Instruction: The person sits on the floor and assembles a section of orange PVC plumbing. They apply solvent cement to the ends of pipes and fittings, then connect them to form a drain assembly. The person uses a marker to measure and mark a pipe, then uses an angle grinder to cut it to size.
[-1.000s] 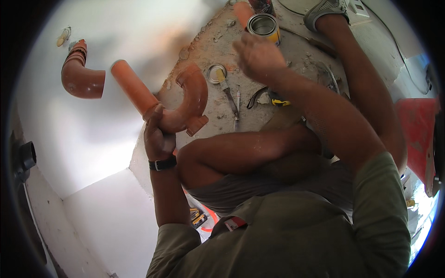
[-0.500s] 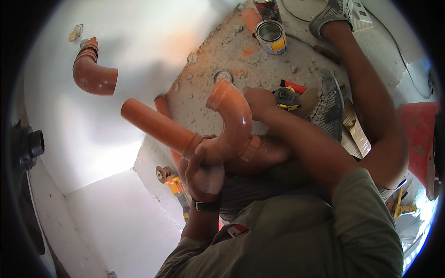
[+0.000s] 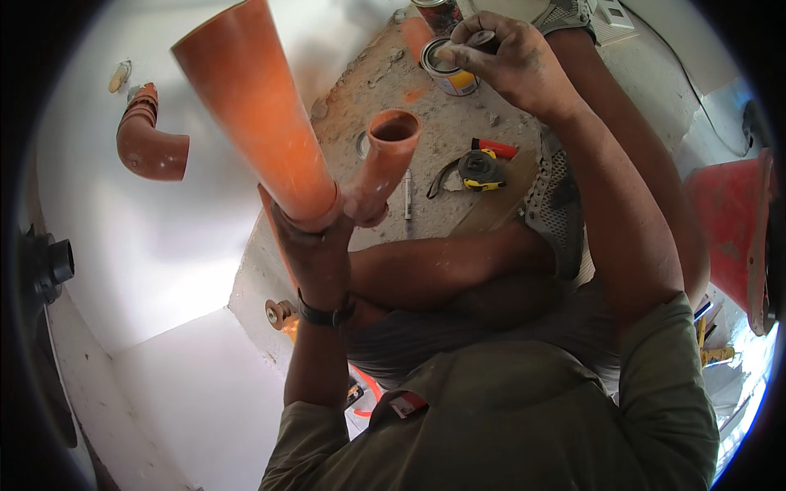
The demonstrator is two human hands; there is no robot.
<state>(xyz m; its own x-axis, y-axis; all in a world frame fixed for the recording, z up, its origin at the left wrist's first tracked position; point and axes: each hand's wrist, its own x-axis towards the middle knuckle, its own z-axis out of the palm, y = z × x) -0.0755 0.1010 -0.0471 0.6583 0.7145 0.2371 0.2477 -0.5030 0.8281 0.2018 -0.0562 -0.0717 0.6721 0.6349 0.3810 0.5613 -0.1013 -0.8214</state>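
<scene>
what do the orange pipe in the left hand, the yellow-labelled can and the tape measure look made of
Orange pipe: probably rigid plastic, smooth, evenly coloured, with a soft sheen. Can: likely thin metal, from its shiny silvery rim. Tape measure: perhaps a plastic case, dark and dull-looking with yellow trim.

The pipe trap (image 3: 266, 114) is glossy orange, the wall elbow (image 3: 154, 154) a browner terracotta. Near the floor's far edge, the open tin (image 3: 455, 82) shows silver metal and a yellow-and-white label. The tape measure (image 3: 481, 169) is black and yellow; the sneaker (image 3: 557, 204), grey with pale mesh speckling. Orange dust tints the grey floor (image 3: 372, 69); the shirt (image 3: 524, 409) is plain olive green.
</scene>
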